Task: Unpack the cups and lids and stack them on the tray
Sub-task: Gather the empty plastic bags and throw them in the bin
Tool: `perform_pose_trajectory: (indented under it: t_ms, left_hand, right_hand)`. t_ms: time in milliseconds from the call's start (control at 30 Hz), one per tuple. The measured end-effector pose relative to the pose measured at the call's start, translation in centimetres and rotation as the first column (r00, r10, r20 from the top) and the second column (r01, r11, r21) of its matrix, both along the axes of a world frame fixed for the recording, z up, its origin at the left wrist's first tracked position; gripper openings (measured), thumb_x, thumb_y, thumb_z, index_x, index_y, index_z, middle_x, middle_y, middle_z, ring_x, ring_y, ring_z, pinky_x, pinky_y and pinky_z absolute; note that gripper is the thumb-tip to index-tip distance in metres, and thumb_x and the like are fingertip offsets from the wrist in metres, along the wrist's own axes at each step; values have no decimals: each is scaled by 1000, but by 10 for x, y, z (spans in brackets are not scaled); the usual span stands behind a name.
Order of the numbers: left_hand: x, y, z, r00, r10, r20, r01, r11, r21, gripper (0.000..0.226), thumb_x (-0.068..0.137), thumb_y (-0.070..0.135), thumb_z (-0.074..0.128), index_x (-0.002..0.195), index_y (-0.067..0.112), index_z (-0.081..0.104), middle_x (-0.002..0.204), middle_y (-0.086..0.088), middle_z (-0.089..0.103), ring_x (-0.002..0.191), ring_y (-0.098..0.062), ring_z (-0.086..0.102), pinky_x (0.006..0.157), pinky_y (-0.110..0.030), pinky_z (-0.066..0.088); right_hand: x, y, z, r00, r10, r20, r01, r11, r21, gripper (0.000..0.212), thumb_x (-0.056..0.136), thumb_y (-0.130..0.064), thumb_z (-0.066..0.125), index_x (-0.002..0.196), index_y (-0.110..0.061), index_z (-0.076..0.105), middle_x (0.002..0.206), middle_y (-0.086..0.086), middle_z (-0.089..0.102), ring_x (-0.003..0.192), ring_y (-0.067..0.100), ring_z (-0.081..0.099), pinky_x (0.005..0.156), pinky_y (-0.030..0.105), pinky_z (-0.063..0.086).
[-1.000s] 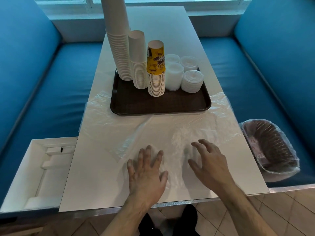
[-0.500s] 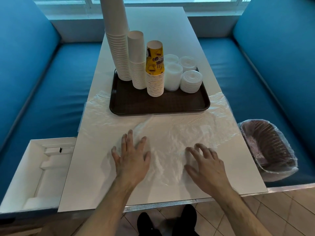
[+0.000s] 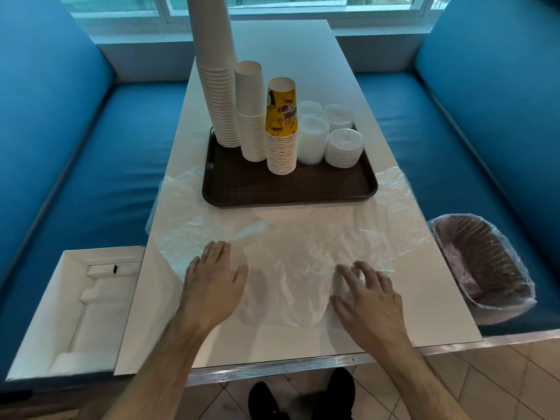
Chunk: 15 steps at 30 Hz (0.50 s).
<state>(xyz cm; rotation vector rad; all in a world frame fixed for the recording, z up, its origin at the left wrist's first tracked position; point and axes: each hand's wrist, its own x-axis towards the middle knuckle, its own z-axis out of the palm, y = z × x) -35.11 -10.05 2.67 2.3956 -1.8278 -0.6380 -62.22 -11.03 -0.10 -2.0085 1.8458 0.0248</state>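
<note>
A dark brown tray (image 3: 303, 192) sits mid-table. On it stand a very tall stack of white cups (image 3: 216, 86), a shorter white cup stack (image 3: 251, 116), a stack topped by a yellow printed cup (image 3: 281, 128), and stacks of clear lids (image 3: 344, 147) at the right. Clear plastic wrapping (image 3: 303, 247) lies flat on the table in front of the tray. My left hand (image 3: 212, 283) presses flat on its left part, fingers together. My right hand (image 3: 366, 298) rests on its right part with fingers spread and curled. Neither hand holds anything.
A white table (image 3: 145, 328) runs between blue bench seats (image 3: 91, 177). An open white box (image 3: 75, 313) sits on the left seat by the table edge. A bin lined with a plastic bag (image 3: 481, 265) stands at the right. Tiled floor and my shoes show below.
My left hand has slid left and away across the plastic wrapping, flattening it. My right hand has stayed in nearly the same spot.
</note>
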Motion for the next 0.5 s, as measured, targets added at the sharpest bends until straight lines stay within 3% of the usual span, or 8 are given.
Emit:
perform_pose_trajectory:
  t_ms: [200,367,433,500]
  left_hand:
    - [-3,41,21,999,-39,-35,40,999,19,60,107,45,31,159,17,21,167,3,18,154,-11,4,124,-31,2]
    - [-13,69,40,950,42,-308,-67,995,-71,53,104,44,44,151,19,38,154,13,34,136,-5,39,106,-13,23]
    - [-16,73,42,905,71,-420,-116,990,-83,53,102,43,49,150,21,41,148,18,37,130,0,44,105,-13,29]
    - [-25,74,43,880,37,-473,-104,988,-116,56,101,41,52,151,22,39,146,21,35,130,3,44,104,-11,29]
  right_hand:
    - [22,6,1,1000,-8,5,8,1000,-12,59,98,-52,46,152,-44,24,163,-9,15,146,23,15,113,44,26]
    - [43,12,-2,1000,5,-8,-5,1000,-25,59,98,-55,44,152,-45,24,163,-9,16,146,22,15,112,44,24]
    - [50,13,-2,999,23,-27,-24,999,-40,58,98,-56,44,152,-44,26,162,-10,16,146,21,15,112,44,23]
    - [55,15,0,999,0,48,5,996,-93,53,97,-59,45,147,-41,38,158,-9,26,143,19,22,110,43,27]
